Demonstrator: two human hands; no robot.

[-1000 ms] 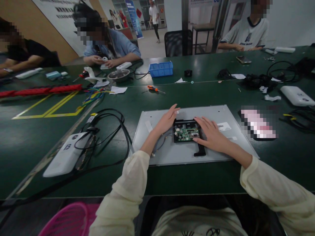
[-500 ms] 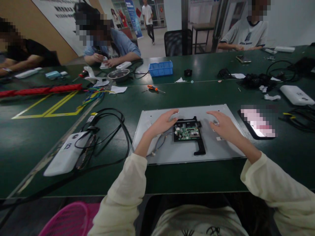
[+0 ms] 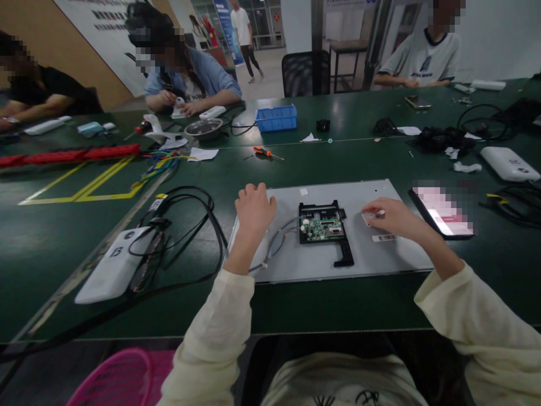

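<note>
A flat grey panel [image 3: 283,265] lies on the green table before me. In its middle sits a black plastic bracket [image 3: 345,251] holding a green circuit board [image 3: 319,228]. Grey-blue cables [image 3: 276,242] run left from the board across the panel. My left hand [image 3: 253,211] is over the panel's back-left corner, fingers a little apart, no object visible in it. Right of the board, my right hand [image 3: 393,217] hovers low with thumb and forefinger curled together at a small whitish patch; whether they grip it is unclear. A white label [image 3: 383,238] is just below that hand.
A phone [image 3: 443,211] lies right of the panel. On the left are a white device [image 3: 114,265] and black cables [image 3: 215,220]. Beyond the panel are an orange-black screwdriver [image 3: 267,152] and a blue bin [image 3: 276,118]. Other people sit across the table.
My left hand has moved left, from beside the board to the panel's corner, uncovering a small white patch. My right hand has shifted slightly right, its fingers closing together. The panel has stayed put.
</note>
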